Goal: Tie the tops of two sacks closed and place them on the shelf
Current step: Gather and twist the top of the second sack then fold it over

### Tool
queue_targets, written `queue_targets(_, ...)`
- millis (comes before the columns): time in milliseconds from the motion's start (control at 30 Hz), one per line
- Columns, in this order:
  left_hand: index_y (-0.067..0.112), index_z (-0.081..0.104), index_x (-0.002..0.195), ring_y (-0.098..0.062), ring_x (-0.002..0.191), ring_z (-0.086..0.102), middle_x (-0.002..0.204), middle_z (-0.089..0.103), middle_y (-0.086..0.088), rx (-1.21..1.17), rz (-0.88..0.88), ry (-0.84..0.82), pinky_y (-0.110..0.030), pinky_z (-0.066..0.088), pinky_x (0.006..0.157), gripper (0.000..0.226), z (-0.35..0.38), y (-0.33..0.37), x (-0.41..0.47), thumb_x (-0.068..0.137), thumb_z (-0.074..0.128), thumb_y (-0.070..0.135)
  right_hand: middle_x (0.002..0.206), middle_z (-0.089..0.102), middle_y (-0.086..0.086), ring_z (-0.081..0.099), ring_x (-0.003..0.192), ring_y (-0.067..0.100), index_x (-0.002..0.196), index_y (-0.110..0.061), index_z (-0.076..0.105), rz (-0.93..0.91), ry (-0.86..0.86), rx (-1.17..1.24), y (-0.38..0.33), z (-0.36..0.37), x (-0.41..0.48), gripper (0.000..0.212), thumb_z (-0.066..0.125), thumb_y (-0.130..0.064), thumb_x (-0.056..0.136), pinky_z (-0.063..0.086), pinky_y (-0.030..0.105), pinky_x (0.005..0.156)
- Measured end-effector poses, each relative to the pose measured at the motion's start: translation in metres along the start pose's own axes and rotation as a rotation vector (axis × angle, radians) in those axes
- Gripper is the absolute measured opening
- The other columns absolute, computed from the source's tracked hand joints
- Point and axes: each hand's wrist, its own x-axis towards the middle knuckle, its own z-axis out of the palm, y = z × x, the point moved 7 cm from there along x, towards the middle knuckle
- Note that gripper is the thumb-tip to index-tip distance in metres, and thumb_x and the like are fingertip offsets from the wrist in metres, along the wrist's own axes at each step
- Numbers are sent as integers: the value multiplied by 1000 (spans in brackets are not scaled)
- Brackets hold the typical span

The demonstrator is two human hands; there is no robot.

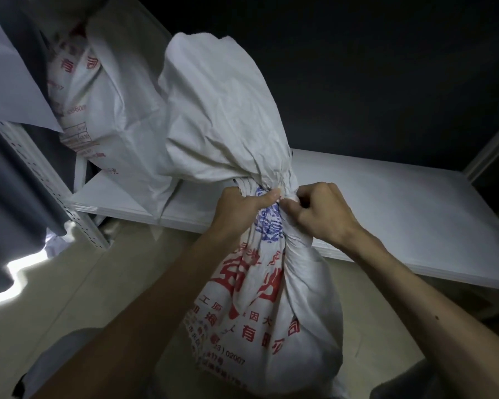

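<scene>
A white woven sack (274, 306) with red and blue print stands on the floor in front of me, its neck gathered tight. Its loose top (219, 110) flares up and back above the neck. My left hand (239, 208) grips the bunched neck from the left, thumb across the blue print. My right hand (317, 211) pinches a thin white tie at the neck from the right. A second white sack (104, 90) with red print lies on the white shelf (401, 205) at the left, behind the first.
The shelf's perforated white upright (55, 197) stands at the left, another post (490, 148) at the far right. A white sheet (9, 76) hangs at the upper left. Beige floor (98, 283) lies below the shelf edge.
</scene>
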Motion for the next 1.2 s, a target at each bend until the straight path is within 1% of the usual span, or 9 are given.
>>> queue_targets(133,1,71,108,-30,102,71,107,75,-14,-95,-43,-13,-52,52,98,24,3,-8,-6,90,70,17,53,52,13,48,54,34,51,-15,38,-73,138,-184,-2,-5,-8,45,56,-29,91,29,30,56)
queue_targets(233,-5,68,106,-36,108,67,112,71,-21,-133,-7,-10,-56,49,100,38,10,-12,-13,87,68,28,62,60,24,54,57,43,59,-5,52,-93,213,-370,-15,5,-13,31,60,-16,87,25,33,54)
queue_targets(400,-10,66,100,-31,99,70,102,73,-20,-158,24,-25,-51,51,97,37,17,-10,-16,94,63,26,37,48,14,43,28,32,44,-5,50,-59,261,-522,-30,22,-14,36,85,2,43,8,20,47)
queue_targets(500,-17,61,91,-22,77,65,79,65,-13,-95,104,47,-43,53,76,63,13,0,-16,80,69,45,37,46,15,42,28,32,43,-5,50,-100,300,-494,-38,19,-17,33,82,4,46,-6,19,52)
queue_targets(633,-12,61,76,-21,66,61,69,62,-12,-61,129,179,-40,50,66,58,5,1,-14,81,72,45,40,47,14,40,30,33,48,-11,42,-203,268,-464,-48,21,-18,38,77,2,54,-7,19,52)
queue_targets(867,-7,69,77,-30,79,72,80,75,-14,-206,-48,295,-50,57,82,56,-3,-12,-5,74,77,48,49,52,12,43,39,34,57,-16,40,-524,124,-583,-52,22,-14,35,70,-17,75,19,29,45)
queue_targets(967,-5,72,83,-32,88,73,88,75,-17,-267,-62,252,-52,56,89,40,-3,-13,-3,81,78,34,52,56,12,54,52,39,56,-21,32,-490,117,-453,-47,5,-8,47,70,-30,82,29,30,49)
queue_targets(1067,-1,75,96,-33,100,71,100,75,-17,-399,-106,118,-47,54,96,27,1,-12,-3,85,74,24,69,59,-1,56,65,22,65,-21,55,-266,107,-123,-29,-8,2,40,72,-55,77,41,31,60)
queue_targets(1200,-2,68,100,-16,68,73,72,75,-3,-342,-142,11,-31,60,71,29,7,-7,-8,93,65,26,104,62,0,62,88,13,108,-14,45,105,-99,461,-5,0,7,68,86,-47,65,51,27,75)
